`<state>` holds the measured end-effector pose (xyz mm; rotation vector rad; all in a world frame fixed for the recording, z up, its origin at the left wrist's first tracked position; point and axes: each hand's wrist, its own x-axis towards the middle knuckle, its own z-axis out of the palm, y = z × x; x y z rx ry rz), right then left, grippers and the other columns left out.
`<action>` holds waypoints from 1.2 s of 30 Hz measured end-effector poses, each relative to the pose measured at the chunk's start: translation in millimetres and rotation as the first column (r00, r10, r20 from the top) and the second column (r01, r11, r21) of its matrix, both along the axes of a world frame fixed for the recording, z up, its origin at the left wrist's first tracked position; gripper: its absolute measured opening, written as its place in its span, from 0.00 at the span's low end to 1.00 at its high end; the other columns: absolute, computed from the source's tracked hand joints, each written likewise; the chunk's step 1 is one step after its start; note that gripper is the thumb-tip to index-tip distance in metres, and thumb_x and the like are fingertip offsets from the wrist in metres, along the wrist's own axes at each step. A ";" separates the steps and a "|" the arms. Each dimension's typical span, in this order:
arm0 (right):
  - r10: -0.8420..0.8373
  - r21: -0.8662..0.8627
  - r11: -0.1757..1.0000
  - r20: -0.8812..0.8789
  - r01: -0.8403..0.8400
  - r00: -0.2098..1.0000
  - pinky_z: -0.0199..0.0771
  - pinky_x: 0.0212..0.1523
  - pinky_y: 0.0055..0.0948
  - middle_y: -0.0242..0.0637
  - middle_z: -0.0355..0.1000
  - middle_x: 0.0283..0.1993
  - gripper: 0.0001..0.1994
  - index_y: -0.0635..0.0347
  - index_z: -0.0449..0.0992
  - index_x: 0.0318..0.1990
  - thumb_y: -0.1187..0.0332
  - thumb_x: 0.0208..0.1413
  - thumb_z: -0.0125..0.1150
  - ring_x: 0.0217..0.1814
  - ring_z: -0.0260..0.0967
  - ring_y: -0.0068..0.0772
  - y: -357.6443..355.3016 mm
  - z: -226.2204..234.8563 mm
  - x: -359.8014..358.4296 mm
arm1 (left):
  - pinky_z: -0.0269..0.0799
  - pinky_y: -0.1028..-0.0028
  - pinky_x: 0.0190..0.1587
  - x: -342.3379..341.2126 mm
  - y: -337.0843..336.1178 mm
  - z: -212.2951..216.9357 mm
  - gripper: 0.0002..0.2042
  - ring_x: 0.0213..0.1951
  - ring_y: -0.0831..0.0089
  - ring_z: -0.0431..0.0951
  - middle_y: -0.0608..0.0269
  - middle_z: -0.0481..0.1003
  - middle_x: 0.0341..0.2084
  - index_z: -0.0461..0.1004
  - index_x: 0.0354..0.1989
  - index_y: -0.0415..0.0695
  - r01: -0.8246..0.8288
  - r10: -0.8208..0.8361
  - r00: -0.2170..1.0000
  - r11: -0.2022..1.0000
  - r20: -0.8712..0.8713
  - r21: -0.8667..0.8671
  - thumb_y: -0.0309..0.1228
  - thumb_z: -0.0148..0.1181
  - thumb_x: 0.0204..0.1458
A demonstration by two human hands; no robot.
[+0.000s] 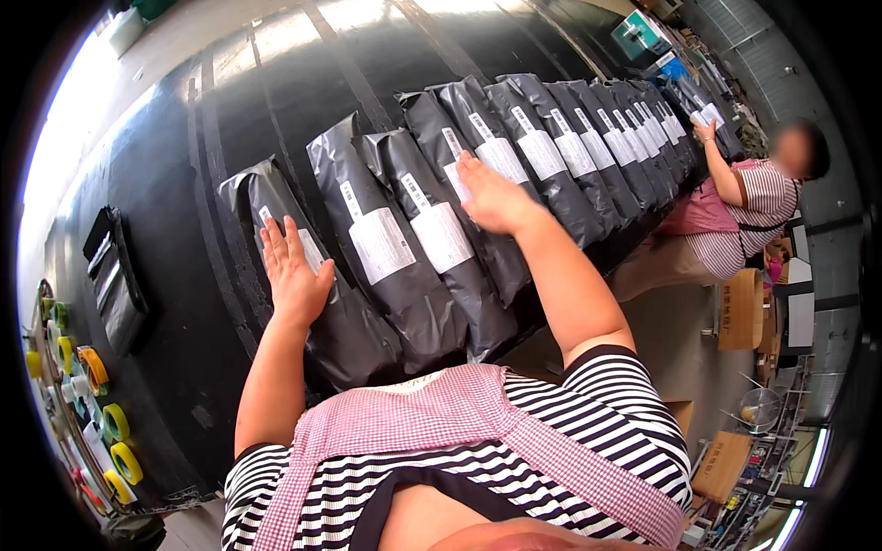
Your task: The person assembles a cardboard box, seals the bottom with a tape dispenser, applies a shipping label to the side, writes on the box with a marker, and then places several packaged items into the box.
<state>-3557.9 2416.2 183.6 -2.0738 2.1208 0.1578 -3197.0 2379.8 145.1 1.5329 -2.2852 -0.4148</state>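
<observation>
My left hand (299,280) lies flat with its fingers stretched out on the leftmost black plastic mailing bag (347,326), partly covering its white label. Farther right, my right hand (498,197) rests open on another black mailing bag (501,262), over part of that bag's label. Between my hands lie a black bag with a white label (384,246) and a second labelled bag (441,237), which overlap. Neither hand grips anything. What is inside the bags is hidden.
More labelled black bags (570,154) overlap in a row toward the right. A co-worker (735,202) touches the far end. A stack of flat black bags (118,280) lies on the black table (184,386) at left. Tape rolls (126,463) line the left edge; cardboard boxes (740,310) stand right.
</observation>
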 end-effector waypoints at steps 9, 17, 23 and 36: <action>0.001 -0.301 0.954 -0.035 -0.012 0.999 0.38 0.75 0.38 0.45 0.41 0.76 0.32 0.62 0.52 0.70 0.63 0.60 0.50 0.78 0.36 0.47 -19.0 -38.4 -85.7 | 0.37 0.55 0.71 -12.2 -1.3 -2.2 0.41 0.72 0.42 0.36 0.47 0.38 0.73 0.52 0.71 0.49 0.053 -0.052 0.998 0.998 0.041 -0.024 0.34 0.62 0.45; -0.082 -0.356 0.916 0.285 0.185 0.955 0.51 0.70 0.42 0.55 0.56 0.69 0.42 0.64 0.57 0.67 0.49 0.51 0.65 0.73 0.49 0.53 32.6 -19.1 9.0 | 0.43 0.54 0.69 -4.4 9.5 0.9 0.55 0.72 0.42 0.36 0.37 0.35 0.71 0.37 0.74 0.53 -0.189 0.198 0.978 0.974 -0.065 0.122 0.37 0.70 0.38; -0.262 -0.209 0.913 0.357 0.350 0.897 0.56 0.67 0.43 0.61 0.58 0.65 0.50 0.67 0.47 0.70 0.51 0.46 0.70 0.68 0.55 0.58 40.7 -33.9 -7.3 | 0.54 0.57 0.66 0.1 3.6 -7.0 0.55 0.68 0.38 0.49 0.32 0.36 0.69 0.37 0.73 0.50 -0.085 0.146 0.949 0.972 -0.278 0.221 0.38 0.70 0.37; -0.389 -0.200 0.892 0.123 0.407 0.913 0.49 0.68 0.52 0.55 0.43 0.74 0.44 0.35 0.47 0.73 0.35 0.51 0.56 0.74 0.45 0.56 123.9 -12.1 56.3 | 0.25 0.37 0.66 -58.1 29.2 28.8 0.32 0.73 0.46 0.34 0.47 0.44 0.71 0.64 0.66 0.62 0.402 -0.398 0.916 0.908 0.053 -0.117 0.57 0.56 0.52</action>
